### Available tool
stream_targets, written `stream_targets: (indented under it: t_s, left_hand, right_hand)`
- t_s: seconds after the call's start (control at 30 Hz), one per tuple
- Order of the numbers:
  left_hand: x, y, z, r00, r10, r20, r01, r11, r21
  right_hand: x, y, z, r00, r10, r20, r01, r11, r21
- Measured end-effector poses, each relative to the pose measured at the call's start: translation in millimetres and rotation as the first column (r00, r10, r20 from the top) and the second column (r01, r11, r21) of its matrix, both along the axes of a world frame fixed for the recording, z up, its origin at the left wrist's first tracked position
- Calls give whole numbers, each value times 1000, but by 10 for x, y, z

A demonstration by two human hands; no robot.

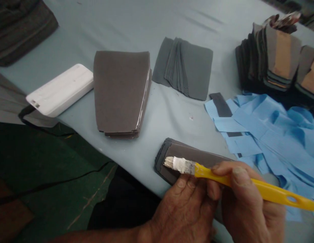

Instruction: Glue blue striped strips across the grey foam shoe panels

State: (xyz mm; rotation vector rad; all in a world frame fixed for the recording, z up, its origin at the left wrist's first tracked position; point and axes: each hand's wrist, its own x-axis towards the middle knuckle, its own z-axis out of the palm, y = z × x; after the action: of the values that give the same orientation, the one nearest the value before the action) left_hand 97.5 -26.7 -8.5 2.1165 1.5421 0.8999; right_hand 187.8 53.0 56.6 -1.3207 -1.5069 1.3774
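My right hand (248, 199) grips a yellow-handled paintbrush (212, 172) between thumb and fingers. Its pale bristles, with white stuff around their base, rest on or just over the near left part of a small stack of dark brown-grey pieces (197, 153). Below the brush, my left hand (187, 206) lies with fingers stretched out against the near edge of that stack. Part of the stack is hidden behind both hands. A taller pile of brown-grey tapered pieces (121, 91) stands further off to the left.
Fanned grey pieces (194, 69) lie behind the stack. Light-blue strips (258, 125) spread at the right, in front of bundled dark pieces (270, 57). A white power bank-like box (60, 89) with a black cable sits near the table's left edge. Dark folded cloth (22, 30) lies far left.
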Motion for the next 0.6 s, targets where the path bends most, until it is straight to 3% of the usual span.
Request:
stream_targets:
  t_s: [0.17, 0.37, 0.6]
  left_hand:
    - [12, -17, -22, 999, -23, -26, 23, 1000, 1]
    - [1, -28, -23, 995, -34, -96, 36, 999, 23]
    - [-4, -45, 4, 976, 50, -214, -27, 993, 111]
  right_hand:
    - [-7, 0, -29, 999, 41, 1, -41, 996, 85]
    - [-111, 38, -66, 999, -29, 40, 21, 981, 194]
    - [-177, 96, -97, 995, -94, 18, 86, 960, 266]
